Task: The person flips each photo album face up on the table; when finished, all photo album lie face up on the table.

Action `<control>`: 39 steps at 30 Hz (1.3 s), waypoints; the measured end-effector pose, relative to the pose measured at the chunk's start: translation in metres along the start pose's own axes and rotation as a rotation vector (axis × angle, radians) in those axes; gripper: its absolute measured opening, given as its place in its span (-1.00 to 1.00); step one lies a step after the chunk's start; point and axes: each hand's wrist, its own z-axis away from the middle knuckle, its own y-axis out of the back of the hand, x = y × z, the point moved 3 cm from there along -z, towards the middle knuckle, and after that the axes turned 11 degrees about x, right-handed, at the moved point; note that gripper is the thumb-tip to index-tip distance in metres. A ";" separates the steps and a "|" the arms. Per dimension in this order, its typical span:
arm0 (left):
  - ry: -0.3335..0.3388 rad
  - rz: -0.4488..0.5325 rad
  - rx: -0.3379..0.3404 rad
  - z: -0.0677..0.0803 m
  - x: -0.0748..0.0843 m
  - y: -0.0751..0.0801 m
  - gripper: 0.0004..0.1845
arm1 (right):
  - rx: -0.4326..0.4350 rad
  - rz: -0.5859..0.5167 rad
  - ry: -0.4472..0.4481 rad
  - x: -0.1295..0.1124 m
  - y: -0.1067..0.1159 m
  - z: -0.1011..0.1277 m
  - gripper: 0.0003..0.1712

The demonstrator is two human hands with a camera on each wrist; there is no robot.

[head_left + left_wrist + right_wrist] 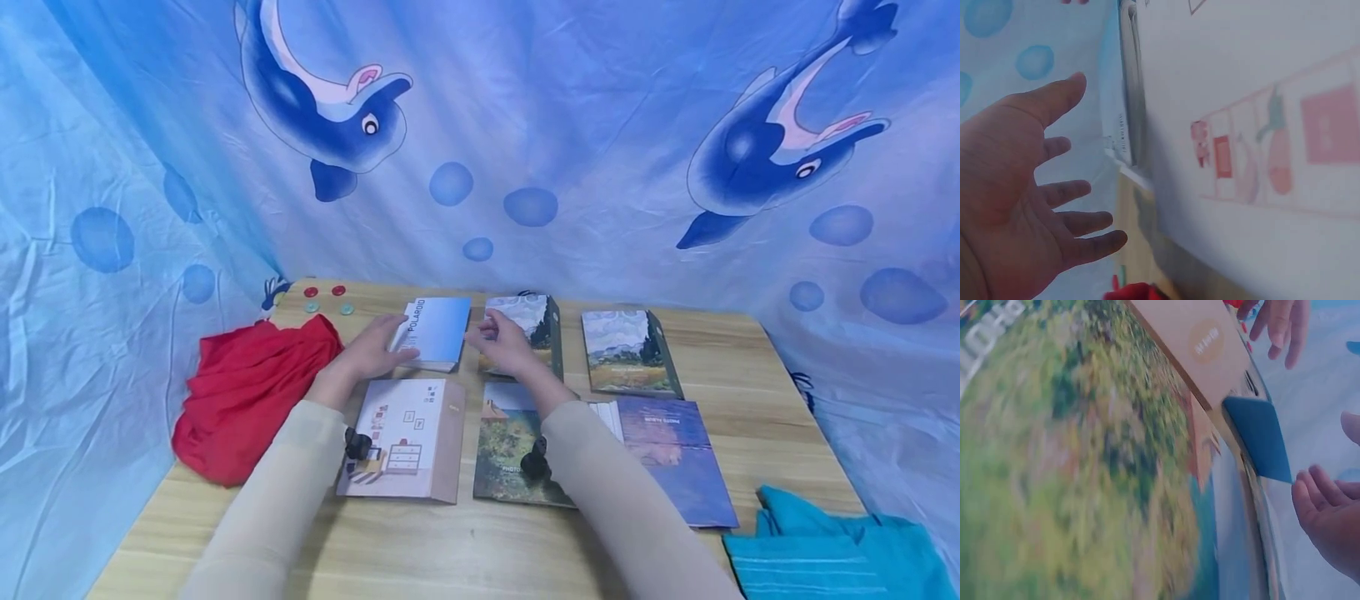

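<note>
A blue-and-white album marked POLAROID (444,329) stands near the back of the table between the two hands. At its left edge my left hand (369,348) has its fingers spread, and in the left wrist view the palm of that left hand (1016,194) holds nothing. My right hand (510,342) hovers just off the album's right side, overlapping an album with a wheat-field painting (542,350). In the right wrist view, the right hand (1332,515) has loosely bent fingers, with the thumb apart from them, near the blue cover (1263,434).
Nearer are a room-drawing album (408,433), a garden-painting album (506,442) and a purple photo album (671,467). Another wheat-field album (626,354) stands at right. Red cloth (255,400), teal cloth (832,554), red discs (339,290) and green discs (347,308) lie around.
</note>
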 end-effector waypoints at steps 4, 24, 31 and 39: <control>0.029 0.051 0.001 0.000 -0.004 -0.004 -0.11 | -0.002 0.006 -0.013 0.003 -0.012 -0.005 -0.12; -0.082 -0.005 -0.062 -0.002 0.006 -0.031 -0.22 | -0.027 -0.169 -0.169 0.025 -0.045 -0.007 -0.35; -0.027 -0.006 -0.067 0.003 0.000 -0.028 -0.23 | -0.020 -0.138 -0.170 0.022 -0.052 -0.005 -0.34; 0.041 0.077 -0.027 0.005 -0.010 -0.025 -0.15 | 0.021 -0.060 -0.190 0.016 -0.060 -0.006 -0.36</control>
